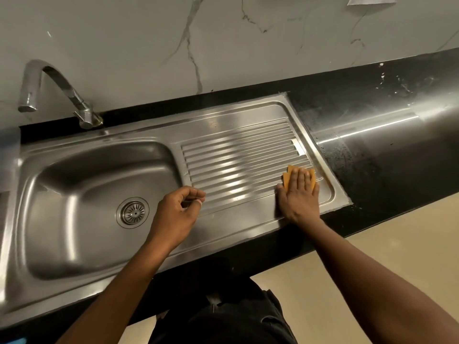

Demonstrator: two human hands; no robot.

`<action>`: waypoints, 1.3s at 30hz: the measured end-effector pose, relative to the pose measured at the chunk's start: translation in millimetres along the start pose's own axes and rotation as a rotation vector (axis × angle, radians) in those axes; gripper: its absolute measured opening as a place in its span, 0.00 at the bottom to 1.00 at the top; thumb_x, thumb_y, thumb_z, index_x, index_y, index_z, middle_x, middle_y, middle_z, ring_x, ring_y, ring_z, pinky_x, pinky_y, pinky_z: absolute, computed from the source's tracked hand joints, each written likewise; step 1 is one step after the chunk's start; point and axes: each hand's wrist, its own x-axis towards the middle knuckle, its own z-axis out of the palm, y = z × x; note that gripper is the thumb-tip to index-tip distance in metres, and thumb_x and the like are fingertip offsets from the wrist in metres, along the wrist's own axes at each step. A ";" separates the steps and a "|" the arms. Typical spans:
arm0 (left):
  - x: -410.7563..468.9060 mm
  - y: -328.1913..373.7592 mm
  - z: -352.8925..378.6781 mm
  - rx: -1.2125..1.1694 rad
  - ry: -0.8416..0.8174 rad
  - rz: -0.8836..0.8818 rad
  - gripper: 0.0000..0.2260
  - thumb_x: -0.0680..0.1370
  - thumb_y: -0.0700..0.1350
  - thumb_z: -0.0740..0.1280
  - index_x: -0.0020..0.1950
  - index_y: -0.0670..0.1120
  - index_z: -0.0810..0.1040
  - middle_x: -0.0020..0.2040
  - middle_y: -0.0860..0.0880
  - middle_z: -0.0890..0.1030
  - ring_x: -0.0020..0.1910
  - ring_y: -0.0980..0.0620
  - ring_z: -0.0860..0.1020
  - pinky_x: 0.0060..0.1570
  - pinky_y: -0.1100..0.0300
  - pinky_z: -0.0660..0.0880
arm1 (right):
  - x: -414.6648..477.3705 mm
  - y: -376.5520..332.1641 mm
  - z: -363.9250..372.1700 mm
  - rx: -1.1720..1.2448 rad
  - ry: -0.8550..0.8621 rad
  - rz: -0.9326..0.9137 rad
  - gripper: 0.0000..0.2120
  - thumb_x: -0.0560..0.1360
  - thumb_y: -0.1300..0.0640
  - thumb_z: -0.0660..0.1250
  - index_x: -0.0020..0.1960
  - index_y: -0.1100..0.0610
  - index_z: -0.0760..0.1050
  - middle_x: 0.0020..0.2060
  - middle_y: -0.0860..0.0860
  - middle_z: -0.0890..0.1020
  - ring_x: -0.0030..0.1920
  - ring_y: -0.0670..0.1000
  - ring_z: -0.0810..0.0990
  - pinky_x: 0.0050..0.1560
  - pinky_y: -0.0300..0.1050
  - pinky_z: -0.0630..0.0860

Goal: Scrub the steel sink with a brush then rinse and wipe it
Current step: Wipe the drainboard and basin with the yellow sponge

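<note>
Your right hand [299, 194] lies flat, pressing an orange cloth [287, 180] onto the drainboard [238, 155], well right of the basin [99, 189]. Your left hand [177, 212] rests loosely curled, holding nothing, just right of the basin. You seem to be wiping; next, draw the cloth toward the basin. The steel sink [223, 244] looks bright, no suds showing.

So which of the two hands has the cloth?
The right hand, pressed flat on the orange cloth on the ribbed drainboard; the left hand is loosely curled, holding nothing.
</note>
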 end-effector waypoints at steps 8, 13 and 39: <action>-7.2 -11.3 -33.8 -0.022 0.041 0.000 0.10 0.81 0.37 0.69 0.52 0.52 0.86 0.47 0.57 0.87 0.49 0.61 0.84 0.54 0.61 0.78 | -69.6 -127.0 34.7 0.072 -0.068 -0.199 0.37 0.82 0.33 0.32 0.80 0.57 0.27 0.79 0.54 0.26 0.78 0.55 0.23 0.80 0.59 0.32; -9.9 -13.0 -42.7 -0.004 0.063 0.011 0.10 0.81 0.38 0.69 0.51 0.52 0.86 0.46 0.58 0.87 0.48 0.63 0.83 0.51 0.61 0.78 | -101.4 -184.2 53.1 0.003 -0.088 -0.351 0.35 0.84 0.40 0.39 0.83 0.57 0.33 0.81 0.55 0.32 0.79 0.54 0.27 0.81 0.58 0.34; 27.2 6.8 10.0 -0.040 0.242 -0.102 0.09 0.82 0.38 0.69 0.53 0.52 0.85 0.50 0.55 0.87 0.50 0.64 0.83 0.57 0.52 0.82 | -15.9 -115.5 -5.7 0.528 0.119 -0.549 0.13 0.79 0.46 0.62 0.52 0.52 0.81 0.42 0.49 0.84 0.43 0.53 0.81 0.42 0.47 0.75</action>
